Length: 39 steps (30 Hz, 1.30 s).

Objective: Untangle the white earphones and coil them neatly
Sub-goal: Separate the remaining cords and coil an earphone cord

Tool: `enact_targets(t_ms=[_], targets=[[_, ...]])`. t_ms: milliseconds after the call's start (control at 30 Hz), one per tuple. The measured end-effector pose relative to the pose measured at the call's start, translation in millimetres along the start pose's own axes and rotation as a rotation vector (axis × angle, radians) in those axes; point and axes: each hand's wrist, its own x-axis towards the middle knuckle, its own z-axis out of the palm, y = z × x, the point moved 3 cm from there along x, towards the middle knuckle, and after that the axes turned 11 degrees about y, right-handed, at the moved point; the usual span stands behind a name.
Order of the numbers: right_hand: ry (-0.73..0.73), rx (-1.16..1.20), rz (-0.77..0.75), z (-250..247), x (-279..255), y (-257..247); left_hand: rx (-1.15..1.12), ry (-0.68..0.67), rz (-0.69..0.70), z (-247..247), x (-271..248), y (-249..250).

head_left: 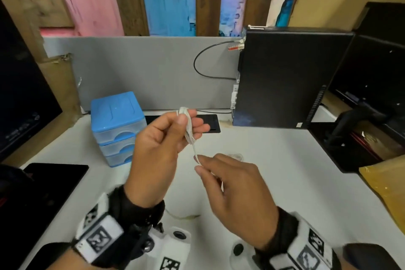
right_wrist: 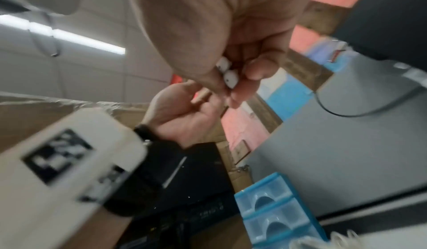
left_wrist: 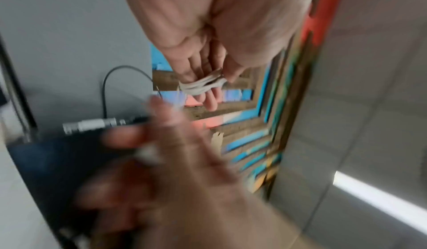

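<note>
Left hand point(head_left: 162, 138) holds the coiled earphones point(head_left: 188, 125); right hand point(head_left: 230, 184), at 5 o'clock, pinches the tail; a tug could loosen loops.

Light: even, soft indoor light; ceiling strip lamps point(left_wrist: 379, 196) glow in both wrist views.
Shadows: faint on the white bench point(head_left: 274, 173).
Blur: right hand point(left_wrist: 161, 170) smeared in the left wrist view; marker band point(right_wrist: 60, 154) soft.
Distortion: head view's edges bow outward.

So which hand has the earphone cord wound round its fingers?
The left hand: the white earphones loop round its fingers, while the right hand only pinches the loose end.
</note>
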Motion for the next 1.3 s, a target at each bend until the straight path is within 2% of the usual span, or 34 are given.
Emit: enact_targets(t_ms=[100, 167, 233, 333, 400, 467, 567, 633, 700, 800, 900, 1033, 1167, 1300], targets=[[0.092, -0.116, -0.115, -12.8, 4.4, -12.0, 0.208, -0.051, 0.183, 4.4, -14.8, -12.2], [0.126, -0.091, -0.155, -23.1, 7.6, -15.2, 0.272, -0.136, 0.216, 8.3, -23.1, -17.5], [0.135, -0.050, -0.128, -29.3, 10.4, -15.1, 0.315, -0.182, 0.232, 12.0, -28.0, -21.2], [0.101, 0.030, -0.023, -27.1, 10.3, -11.3, 0.400, -0.149, 0.234, 14.9, -31.0, -30.0], [0.067, 0.086, 0.050, -20.8, 6.5, -8.5, 0.413, -0.105, 0.187, 15.5, -31.8, -35.9], [0.019, 0.234, 0.194, -15.1, 4.6, -7.4, 0.343, -0.028, 0.095, 15.4, -30.4, -37.8], [-0.107, 0.602, 0.513, -10.1, 6.6, -8.0, 0.206, 0.196, -0.127, 9.3, -24.1, -43.6], [-0.129, 0.759, 0.634, -8.8, 8.0, -4.8, 0.118, 0.297, -0.291, 3.7, -18.9, -49.5], [-0.077, 0.749, 0.650, -6.9, 9.5, 1.3, 0.006, 0.343, -0.458, -0.9, -14.2, -54.0], [-0.004, 0.451, 0.615, -0.1, 4.1, 15.1, -0.131, 0.317, -0.595, 1.2, -13.1, -56.7], [-0.049, 0.417, 0.634, 11.2, -4.3, 18.8, -0.159, 0.349, -0.614, 4.7, -18.4, -56.9], [-0.023, 0.429, 0.698, 14.5, -2.5, 25.3, -0.179, 0.347, -0.586, 5.9, -21.3, -58.6], [-0.144, 0.561, 0.655, 17.1, -0.6, 25.6, -0.186, 0.316, -0.526, 4.4, -18.8, -56.8], [-0.057, 0.602, 0.624, 13.8, 1.2, 31.8, -0.170, 0.309, -0.550, 5.5, -19.8, -55.2]])
